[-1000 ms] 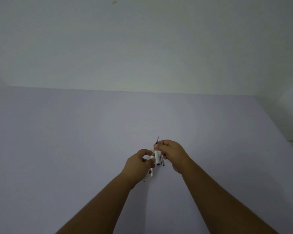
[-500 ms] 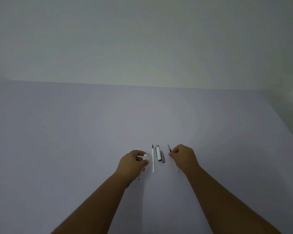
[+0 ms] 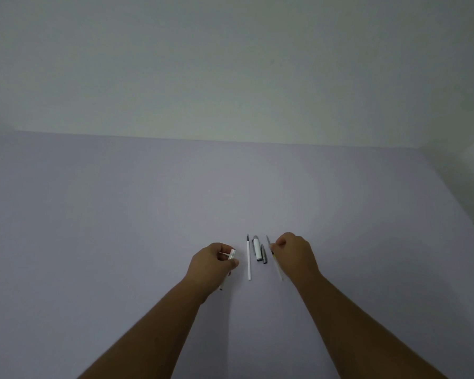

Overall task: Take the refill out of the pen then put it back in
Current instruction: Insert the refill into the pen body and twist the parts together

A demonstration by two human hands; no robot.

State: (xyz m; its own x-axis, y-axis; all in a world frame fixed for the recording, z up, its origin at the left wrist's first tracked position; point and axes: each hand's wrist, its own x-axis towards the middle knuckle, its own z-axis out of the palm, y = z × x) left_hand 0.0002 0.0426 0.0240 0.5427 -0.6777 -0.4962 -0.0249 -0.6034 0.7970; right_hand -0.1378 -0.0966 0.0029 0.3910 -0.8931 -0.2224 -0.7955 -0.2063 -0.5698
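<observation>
My left hand (image 3: 212, 265) is closed around a white pen barrel (image 3: 232, 254), whose lower end sticks out below the fist. My right hand (image 3: 296, 255) pinches a thin translucent refill (image 3: 278, 268) with a dark tip pointing away from me. Between the hands, on the pale table (image 3: 121, 228), lie a thin white refill (image 3: 248, 259), a white pen cap with a silver end (image 3: 256, 248) and a small dark piece (image 3: 264, 255) right beside the cap. Neither hand touches these.
A plain wall rises behind the table's far edge (image 3: 230, 140). The table's right edge (image 3: 454, 198) runs diagonally, with a pale surface beyond it.
A second ago both hands were together over the parts. They have moved apart, left and right, leaving the white refill, cap and dark piece lying on the table between them.
</observation>
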